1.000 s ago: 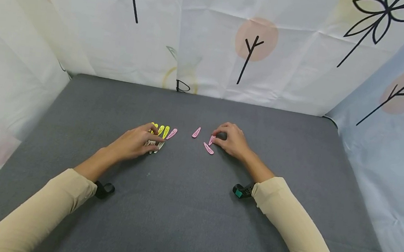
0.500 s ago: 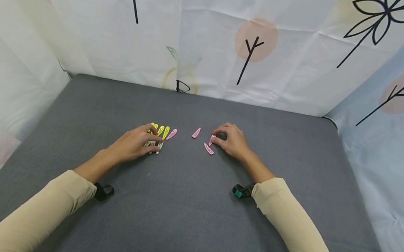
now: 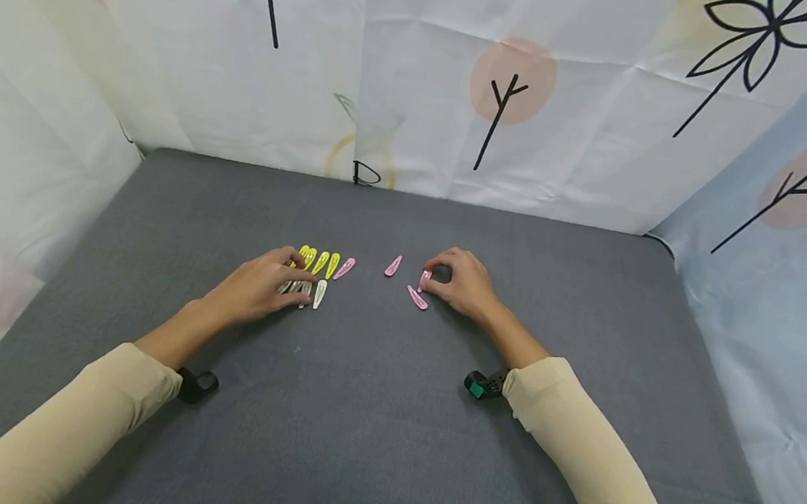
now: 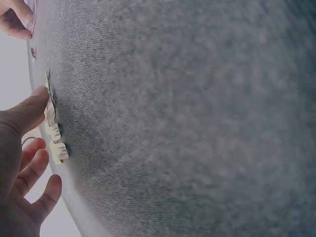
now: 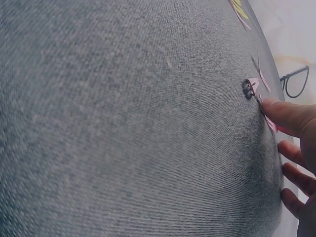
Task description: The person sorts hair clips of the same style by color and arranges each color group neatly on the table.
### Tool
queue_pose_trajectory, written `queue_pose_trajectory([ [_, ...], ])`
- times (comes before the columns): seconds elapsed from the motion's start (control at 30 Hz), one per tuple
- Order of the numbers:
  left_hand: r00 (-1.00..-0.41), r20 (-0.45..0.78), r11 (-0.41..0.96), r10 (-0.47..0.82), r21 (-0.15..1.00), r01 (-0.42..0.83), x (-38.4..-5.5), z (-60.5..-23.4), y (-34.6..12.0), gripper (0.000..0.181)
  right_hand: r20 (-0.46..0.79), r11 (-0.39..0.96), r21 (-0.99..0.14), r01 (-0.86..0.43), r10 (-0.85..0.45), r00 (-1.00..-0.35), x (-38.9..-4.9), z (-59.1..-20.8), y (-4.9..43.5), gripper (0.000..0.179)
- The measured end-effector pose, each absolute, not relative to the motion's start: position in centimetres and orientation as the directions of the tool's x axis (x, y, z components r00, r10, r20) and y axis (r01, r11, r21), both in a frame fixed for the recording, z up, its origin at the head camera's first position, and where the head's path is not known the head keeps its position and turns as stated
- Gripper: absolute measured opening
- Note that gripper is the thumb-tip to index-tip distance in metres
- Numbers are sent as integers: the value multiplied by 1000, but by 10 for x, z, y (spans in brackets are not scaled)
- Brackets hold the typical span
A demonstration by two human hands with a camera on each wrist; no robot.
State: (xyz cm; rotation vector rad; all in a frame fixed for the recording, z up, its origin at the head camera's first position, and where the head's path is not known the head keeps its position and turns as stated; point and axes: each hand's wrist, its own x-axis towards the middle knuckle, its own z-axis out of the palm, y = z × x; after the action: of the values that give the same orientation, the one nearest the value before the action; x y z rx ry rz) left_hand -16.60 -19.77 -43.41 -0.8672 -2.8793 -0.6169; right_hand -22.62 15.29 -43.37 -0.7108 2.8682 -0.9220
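Observation:
Around the middle of the grey table lie small snap hair clips. My left hand (image 3: 259, 285) is over the row of white hair clips (image 3: 320, 294), thumb and index finger at the two ends of one clip. In the left wrist view the thumb (image 4: 34, 106) touches a white clip and the other fingers are spread loosely. My right hand (image 3: 466, 283) pinches a pink hair clip (image 3: 424, 281) between thumb and index finger. Another pink clip (image 3: 416, 297) lies just below it; a further pink clip (image 3: 393, 265) lies to its left.
Yellow hair clips (image 3: 333, 265) stand in a row behind the white ones, with a pink clip (image 3: 344, 268) at that row's right end. The grey table (image 3: 351, 431) is bordered by a printed white cloth (image 3: 425, 78) at the back and both sides.
My left hand has shifted left along the white row, leaving the rightmost white clip uncovered and more upright. My right hand stays in place with the pink clip.

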Motion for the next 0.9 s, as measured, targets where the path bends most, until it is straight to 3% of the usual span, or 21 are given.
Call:
queue_pose_trajectory([
  [0.9,-835,121,755,536,374,539,-168,-432,-201,33,91,683,-595,-424,-467,-880,-226,-434,156,27],
])
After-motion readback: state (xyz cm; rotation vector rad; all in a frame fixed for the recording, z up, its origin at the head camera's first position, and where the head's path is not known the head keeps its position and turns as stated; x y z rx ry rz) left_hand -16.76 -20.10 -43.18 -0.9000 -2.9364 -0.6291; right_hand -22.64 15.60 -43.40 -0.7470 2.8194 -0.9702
